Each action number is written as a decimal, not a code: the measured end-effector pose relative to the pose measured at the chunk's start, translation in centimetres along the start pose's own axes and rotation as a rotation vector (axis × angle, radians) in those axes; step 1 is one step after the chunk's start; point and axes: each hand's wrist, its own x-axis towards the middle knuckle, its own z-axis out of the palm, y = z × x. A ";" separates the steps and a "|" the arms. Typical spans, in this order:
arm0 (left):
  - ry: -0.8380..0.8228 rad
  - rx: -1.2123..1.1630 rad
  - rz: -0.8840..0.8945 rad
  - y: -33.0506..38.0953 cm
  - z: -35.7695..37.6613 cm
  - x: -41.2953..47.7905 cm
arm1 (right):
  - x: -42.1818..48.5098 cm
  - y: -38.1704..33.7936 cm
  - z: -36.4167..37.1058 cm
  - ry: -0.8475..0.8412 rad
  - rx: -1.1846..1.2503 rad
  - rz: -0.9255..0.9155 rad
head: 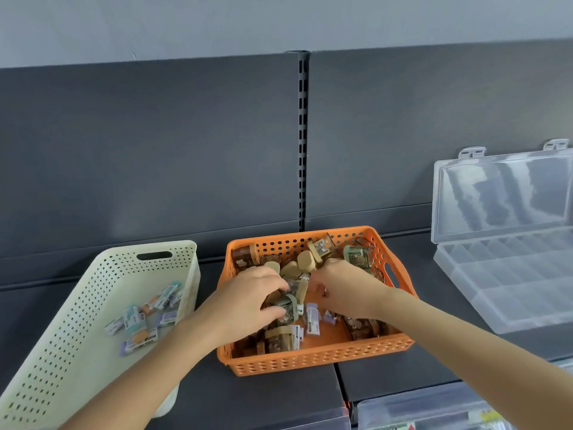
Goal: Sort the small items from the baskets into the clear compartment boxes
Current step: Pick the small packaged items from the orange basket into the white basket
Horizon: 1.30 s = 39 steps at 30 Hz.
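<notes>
Cream perforated plastic basket (pixel 93 290) sits tilted at the left of the dark grey shelf (pixel 279 395), with small pastel-labelled packets (pixel 139 321) loose inside. Beside it, both hands reach into the orange perforated plastic basket (pixel 310 358) of small tan-capped jars. The left hand (pixel 248 293) curls thumb and fingers round a small greenish clear jar (pixel 286 307). The right hand (pixel 344 290) curls its fingers into the pile; I cannot tell whether it grips anything. Well to the right, the clear plastic compartment box (pixel 508 274) lies open, lid raised.

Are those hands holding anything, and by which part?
The left hand pinches a small green-capped box by its sides, thumb opposite fingers. The right hand has curled fingers; its hold cannot be told.
</notes>
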 end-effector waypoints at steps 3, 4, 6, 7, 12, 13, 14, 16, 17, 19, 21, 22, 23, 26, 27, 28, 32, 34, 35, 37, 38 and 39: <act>0.006 -0.003 -0.003 -0.1 0.0 0.1 | 0.1 -0.9 0.3 -0.122 -0.108 -0.020; 0.005 -0.004 -0.007 -0.1 0.0 0.0 | 0.1 -1.3 0.5 -0.138 -0.146 -0.020; 0.004 -0.004 -0.014 -0.3 0.0 0.0 | 0.3 -1.7 1.1 -0.155 -0.205 -0.006; 0.004 -0.003 -0.015 -0.3 0.0 -0.1 | 0.4 -1.8 1.3 -0.157 -0.221 -0.003; 0.013 -0.009 -0.020 -0.4 -0.1 -0.5 | 0.5 -2.0 1.8 -0.155 -0.274 -0.032; 0.014 -0.012 -0.019 -0.4 0.0 -0.5 | 0.5 -2.0 1.8 -0.152 -0.276 -0.043; 0.014 -0.014 -0.018 -0.4 0.0 -0.5 | 0.5 -1.9 1.8 -0.147 -0.269 -0.055; 0.016 -0.014 -0.015 -0.4 0.0 -0.6 | 0.3 -1.6 1.4 -0.133 -0.217 -0.072; 0.017 -0.015 -0.014 -0.4 0.1 -0.5 | 0.2 -1.3 1.1 -0.121 -0.161 -0.065; 0.014 -0.018 -0.009 -0.3 0.2 -0.4 | -0.1 -0.6 0.3 -0.074 -0.014 -0.030; 0.010 -0.015 0.002 -0.2 0.2 -0.1 | -0.2 0.1 -0.4 -0.008 0.139 -0.013; 0.009 -0.016 0.011 -0.1 0.3 0.0 | -0.3 0.4 -0.6 0.023 0.223 -0.001; 0.011 -0.017 0.023 0.1 0.3 0.1 | -0.3 0.8 -0.6 0.045 0.320 0.024; 0.011 -0.017 0.054 0.7 0.2 0.6 | -0.8 1.7 -0.7 0.048 0.683 0.104; 0.006 -0.019 0.057 0.8 0.2 0.7 | -1.1 1.8 -0.8 0.045 0.844 0.103; -0.001 -0.018 0.058 0.9 0.2 0.9 | -1.4 1.9 -1.1 0.038 1.027 0.106; -0.028 0.018 0.082 1.5 0.6 1.7 | -2.1 2.0 -2.0 0.047 1.648 0.207; -0.049 0.018 0.102 2.2 1.0 2.3 | -2.2 2.1 -2.3 0.076 1.690 0.246; -0.062 0.020 0.110 2.7 1.3 2.6 | -2.2 2.2 -2.3 0.105 1.667 0.276; -0.089 0.058 0.121 3.8 1.8 3.3 | -2.2 2.4 -2.3 0.195 1.643 0.348; -0.099 0.098 0.122 4.3 2.1 3.7 | -2.2 2.6 -2.2 0.243 1.654 0.380; -0.108 0.146 0.118 4.7 2.5 4.0 | -2.2 2.8 -2.1 0.287 1.670 0.402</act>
